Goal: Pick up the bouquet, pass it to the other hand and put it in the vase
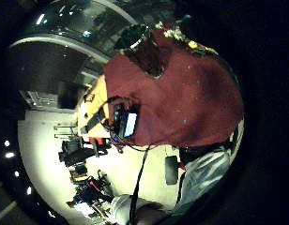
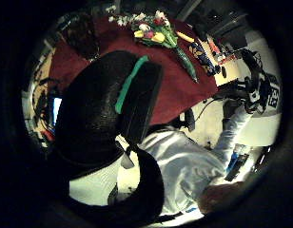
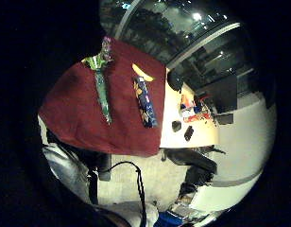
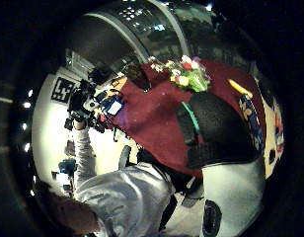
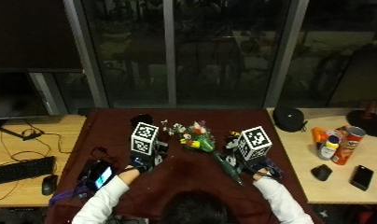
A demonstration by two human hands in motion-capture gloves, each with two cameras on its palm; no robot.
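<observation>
In the outside view a dark red cloth [image 5: 176,186] covers the middle of the table and takes up the centre of the frame. The bouquet [image 5: 204,144] lies flat on it just right of centre, its white, yellow and red blooms toward the upper left and its green wrapped stem slanting down to the lower right. The vase [image 5: 141,120], dark and glassy, stands on the cloth near its far edge, left of the blooms and apart from them.

The left hand [image 5: 142,161] hangs over the cloth left of centre, below the vase and left of the bouquet; it holds nothing, and I cannot tell how its fingers lie. The right hand [image 5: 254,161] hangs over the cloth right of the stem, also holding nothing, its fingers hidden as well. Both sleeves are white.

A patterned blue packet [image 3: 144,101] lies on the cloth beside the stem, under the right hand, with a yellow banana [image 3: 143,72] beyond it.

At the lower left of the frame a phone [image 5: 100,173] with a lit screen lies at the cloth's edge; further left are a keyboard [image 5: 17,170] and a mouse [image 5: 49,184]. On the bare wood at the right stand a tall can [image 5: 347,145] and a bottle [image 5: 328,147], with a second mouse [image 5: 322,172] and a dark phone [image 5: 362,177] below them.
</observation>
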